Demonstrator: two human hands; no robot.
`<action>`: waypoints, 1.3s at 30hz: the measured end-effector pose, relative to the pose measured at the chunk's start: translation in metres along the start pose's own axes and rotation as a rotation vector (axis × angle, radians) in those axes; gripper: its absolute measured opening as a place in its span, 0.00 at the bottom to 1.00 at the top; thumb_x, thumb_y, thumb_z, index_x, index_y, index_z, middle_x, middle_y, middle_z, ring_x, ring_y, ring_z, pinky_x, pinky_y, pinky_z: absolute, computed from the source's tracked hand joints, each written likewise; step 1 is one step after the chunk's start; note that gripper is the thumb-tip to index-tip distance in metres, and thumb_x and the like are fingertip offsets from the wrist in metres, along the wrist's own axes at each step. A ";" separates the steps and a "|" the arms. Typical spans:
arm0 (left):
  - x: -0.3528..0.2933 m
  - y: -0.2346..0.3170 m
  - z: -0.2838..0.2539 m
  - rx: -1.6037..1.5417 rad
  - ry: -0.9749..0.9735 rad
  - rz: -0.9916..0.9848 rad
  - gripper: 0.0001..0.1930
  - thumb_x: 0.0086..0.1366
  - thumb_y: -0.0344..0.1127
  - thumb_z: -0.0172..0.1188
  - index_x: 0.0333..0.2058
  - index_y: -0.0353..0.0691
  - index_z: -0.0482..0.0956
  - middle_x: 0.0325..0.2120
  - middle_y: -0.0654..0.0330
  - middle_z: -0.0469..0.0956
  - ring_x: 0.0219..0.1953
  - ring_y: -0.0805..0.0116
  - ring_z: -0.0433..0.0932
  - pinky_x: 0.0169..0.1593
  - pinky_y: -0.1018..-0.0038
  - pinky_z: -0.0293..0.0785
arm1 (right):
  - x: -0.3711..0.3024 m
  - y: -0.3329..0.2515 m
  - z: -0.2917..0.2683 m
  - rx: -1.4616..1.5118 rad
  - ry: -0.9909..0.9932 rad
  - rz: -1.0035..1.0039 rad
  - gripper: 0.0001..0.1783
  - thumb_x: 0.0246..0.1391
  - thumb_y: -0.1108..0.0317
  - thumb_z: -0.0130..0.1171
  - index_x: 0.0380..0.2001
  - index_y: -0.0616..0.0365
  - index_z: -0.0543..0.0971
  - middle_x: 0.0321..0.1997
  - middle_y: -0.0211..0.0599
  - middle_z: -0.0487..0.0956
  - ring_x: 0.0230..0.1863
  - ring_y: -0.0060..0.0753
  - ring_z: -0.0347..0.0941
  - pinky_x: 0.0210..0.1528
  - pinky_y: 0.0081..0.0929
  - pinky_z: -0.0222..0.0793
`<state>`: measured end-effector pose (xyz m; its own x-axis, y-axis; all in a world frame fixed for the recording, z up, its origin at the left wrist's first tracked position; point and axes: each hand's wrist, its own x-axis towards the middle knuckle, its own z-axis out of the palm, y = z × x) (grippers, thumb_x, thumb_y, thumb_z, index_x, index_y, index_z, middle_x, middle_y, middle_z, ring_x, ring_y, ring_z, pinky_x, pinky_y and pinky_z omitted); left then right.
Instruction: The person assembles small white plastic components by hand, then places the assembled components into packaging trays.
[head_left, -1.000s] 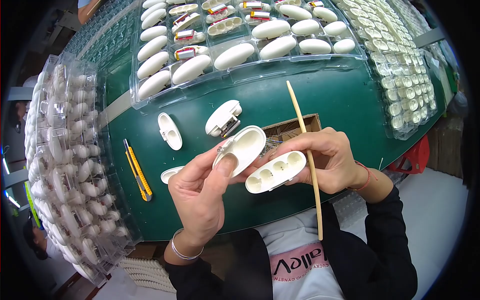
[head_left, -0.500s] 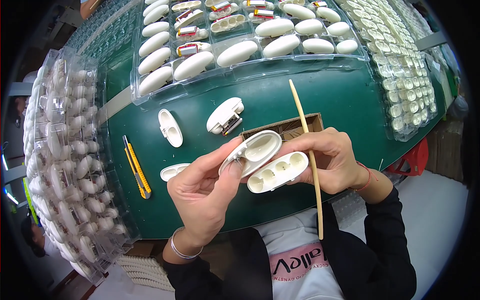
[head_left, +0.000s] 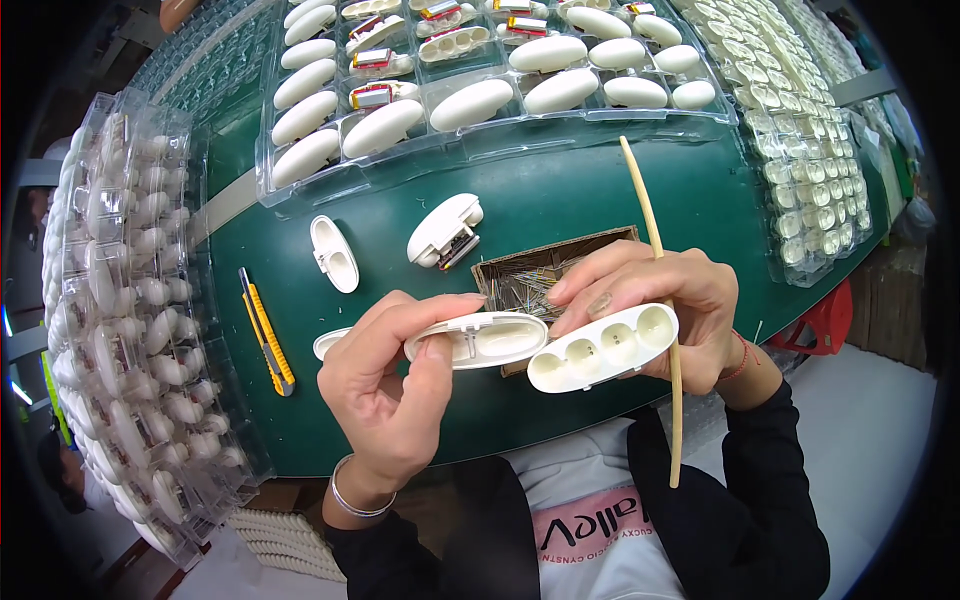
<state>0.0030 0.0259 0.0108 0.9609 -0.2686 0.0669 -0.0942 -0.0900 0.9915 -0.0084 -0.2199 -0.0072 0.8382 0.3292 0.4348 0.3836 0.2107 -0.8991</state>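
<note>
Over the table I hold two white plastic parts with their ends close together. Pinched between the thumb and fingers of my left hand point(head_left: 385, 390) is an oval case shell point(head_left: 510, 342), its hollow side showing. My right hand point(head_left: 690, 300) grips an oval tray insert point(head_left: 608, 350) with several round wells, tilted up to the right. A thin wooden stick point(head_left: 643, 195) is also held in the right hand, crossing behind the insert. Just beyond my hands, a cardboard box point(head_left: 565, 246) contains many thin metal pins point(head_left: 520, 288), partly hidden by the right fingers.
On the green table lie a yellow utility knife point(head_left: 266, 335), an open white shell point(head_left: 334, 254) and a white case with exposed electronics point(head_left: 445, 232). A clear tray point(head_left: 480, 150) of white cases spans the back. Stacked trays stand left point(head_left: 130, 300) and right point(head_left: 800, 170).
My right hand has moved right with the insert and stick. The shell in my left hand has turned to lie more level. More of the pins in the box now show.
</note>
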 end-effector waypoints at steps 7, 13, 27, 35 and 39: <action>0.000 -0.001 0.004 0.006 -0.015 0.043 0.14 0.57 0.20 0.51 0.40 0.28 0.81 0.23 0.60 0.73 0.23 0.79 0.67 0.25 0.83 0.59 | -0.004 0.000 0.007 0.102 0.076 0.120 0.14 0.43 0.78 0.65 0.37 0.68 0.77 0.36 0.60 0.81 0.42 0.55 0.81 0.50 0.53 0.74; 0.000 -0.001 0.004 -0.109 -0.049 -0.010 0.14 0.60 0.21 0.50 0.43 0.28 0.80 0.24 0.62 0.72 0.22 0.82 0.66 0.24 0.86 0.58 | -0.008 -0.001 0.008 0.140 0.133 0.181 0.15 0.43 0.79 0.65 0.37 0.69 0.77 0.35 0.60 0.81 0.42 0.55 0.81 0.50 0.56 0.74; 0.000 0.001 0.009 -0.254 -0.046 -0.203 0.13 0.65 0.27 0.51 0.44 0.26 0.79 0.28 0.57 0.81 0.24 0.79 0.75 0.25 0.85 0.68 | -0.007 0.002 0.007 0.114 0.103 0.140 0.16 0.44 0.77 0.66 0.39 0.68 0.76 0.35 0.59 0.81 0.42 0.55 0.81 0.50 0.55 0.74; 0.001 0.002 0.006 -0.304 -0.093 -0.193 0.16 0.67 0.30 0.46 0.46 0.24 0.77 0.32 0.52 0.81 0.29 0.74 0.78 0.29 0.80 0.73 | -0.005 0.001 0.006 0.080 0.081 0.122 0.17 0.44 0.78 0.67 0.39 0.67 0.76 0.36 0.60 0.81 0.42 0.55 0.81 0.51 0.55 0.73; 0.001 0.000 0.006 -0.335 -0.098 -0.209 0.17 0.67 0.30 0.45 0.46 0.23 0.76 0.32 0.52 0.81 0.29 0.74 0.78 0.29 0.80 0.73 | -0.005 0.002 0.005 0.070 0.071 0.133 0.17 0.44 0.77 0.67 0.39 0.67 0.76 0.36 0.59 0.81 0.42 0.55 0.81 0.51 0.55 0.73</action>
<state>0.0022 0.0205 0.0100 0.9194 -0.3695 -0.1347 0.2060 0.1607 0.9653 -0.0137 -0.2163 -0.0104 0.9058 0.2934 0.3057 0.2419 0.2341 -0.9416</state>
